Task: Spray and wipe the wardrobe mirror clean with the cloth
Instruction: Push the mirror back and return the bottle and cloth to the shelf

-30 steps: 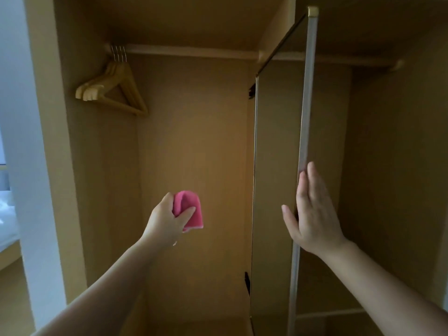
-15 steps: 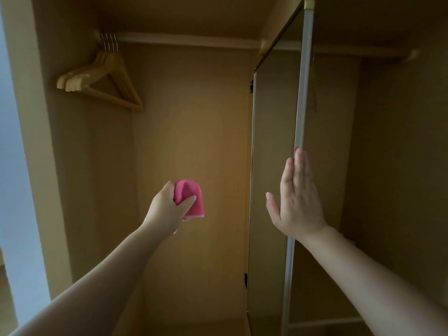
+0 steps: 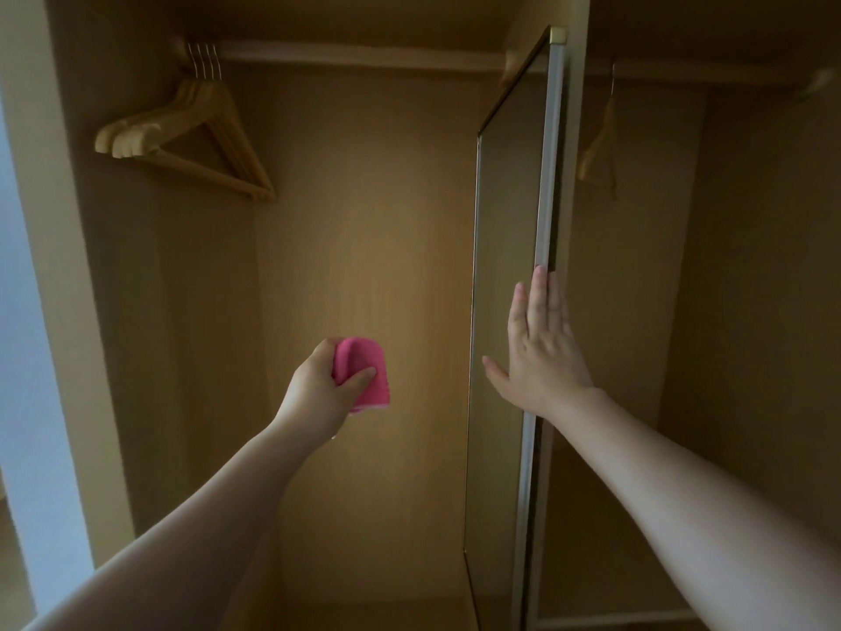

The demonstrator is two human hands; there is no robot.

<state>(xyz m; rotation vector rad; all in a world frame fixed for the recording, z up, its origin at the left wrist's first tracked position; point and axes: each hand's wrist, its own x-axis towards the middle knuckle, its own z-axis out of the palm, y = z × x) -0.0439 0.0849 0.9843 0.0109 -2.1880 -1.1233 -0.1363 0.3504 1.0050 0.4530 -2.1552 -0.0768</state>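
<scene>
While my left hand (image 3: 325,384) grips the pink cloth (image 3: 364,371), my right hand (image 3: 541,348) flat, fingers straight, against the mirror (image 3: 505,243) edge, wooden hangers (image 3: 182,134) on rail (image 3: 364,56) upper left.

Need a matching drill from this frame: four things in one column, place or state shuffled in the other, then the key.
Things:
1. cloth
2. hangers
3. right hand
4. mirror

Place or state:
A. hung on the rail, upper left
B. fingers straight, flat against the mirror's front edge
C. pink, gripped in the left hand
D. seen nearly edge-on, between the two wardrobe bays

Pairs: 1-C, 2-A, 3-B, 4-D
</scene>
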